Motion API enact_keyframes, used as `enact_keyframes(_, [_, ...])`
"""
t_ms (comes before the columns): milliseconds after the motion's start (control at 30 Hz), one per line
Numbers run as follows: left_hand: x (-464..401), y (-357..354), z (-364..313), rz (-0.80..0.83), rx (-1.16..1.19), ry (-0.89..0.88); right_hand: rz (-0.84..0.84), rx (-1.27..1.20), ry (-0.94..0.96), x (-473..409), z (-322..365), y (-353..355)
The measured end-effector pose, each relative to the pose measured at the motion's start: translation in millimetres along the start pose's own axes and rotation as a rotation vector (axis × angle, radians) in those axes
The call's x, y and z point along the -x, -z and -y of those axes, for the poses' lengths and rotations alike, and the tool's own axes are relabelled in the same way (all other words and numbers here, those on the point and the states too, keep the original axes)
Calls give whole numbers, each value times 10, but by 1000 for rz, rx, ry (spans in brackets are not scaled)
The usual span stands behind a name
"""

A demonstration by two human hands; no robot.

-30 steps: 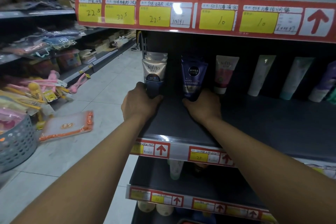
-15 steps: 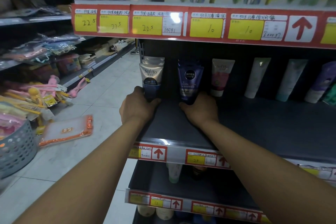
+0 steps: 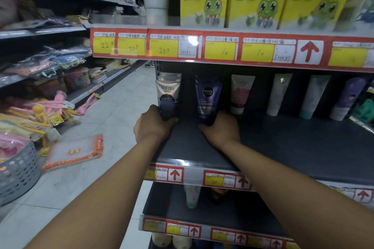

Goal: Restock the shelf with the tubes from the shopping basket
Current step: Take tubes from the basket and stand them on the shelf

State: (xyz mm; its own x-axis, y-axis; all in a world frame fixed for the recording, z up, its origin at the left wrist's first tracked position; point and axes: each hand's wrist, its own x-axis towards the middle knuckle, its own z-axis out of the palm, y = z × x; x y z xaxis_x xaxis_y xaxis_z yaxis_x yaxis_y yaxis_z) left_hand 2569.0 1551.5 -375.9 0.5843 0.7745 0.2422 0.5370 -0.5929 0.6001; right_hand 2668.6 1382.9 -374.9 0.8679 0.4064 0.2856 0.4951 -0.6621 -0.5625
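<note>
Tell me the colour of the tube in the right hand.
Dark blue-purple Nivea tube, seen in the head view.

dim store light | glare on price strip [image 3: 192,41] | edges bowed | periphery soft

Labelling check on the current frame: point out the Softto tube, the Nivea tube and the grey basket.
Softto tube [image 3: 169,95], head view, on its printed front under the name.
Nivea tube [image 3: 207,99], head view, on its blue front below the logo.
Grey basket [image 3: 19,174], head view, on its perforated side wall.
</note>
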Motion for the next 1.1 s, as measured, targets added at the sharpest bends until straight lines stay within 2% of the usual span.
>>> enact_keyframes(167, [93, 104, -37, 74, 14, 17, 45, 7, 27, 134, -95, 102])
enact_keyframes(333, [352, 305, -182, 194, 2, -11, 71, 127, 25, 384, -272, 393])
enact_keyframes(633, [1230, 485, -490, 113, -90, -225, -54, 246, 133, 1052, -492, 994])
enact_keyframes(800, [1779, 440, -712, 71, -82, -342, -114, 224, 148, 1460, -701, 1250])
enact_keyframes(1100, [2701, -6, -697, 156, -190, -498, -122, 211, 110, 2199, -1413, 1309])
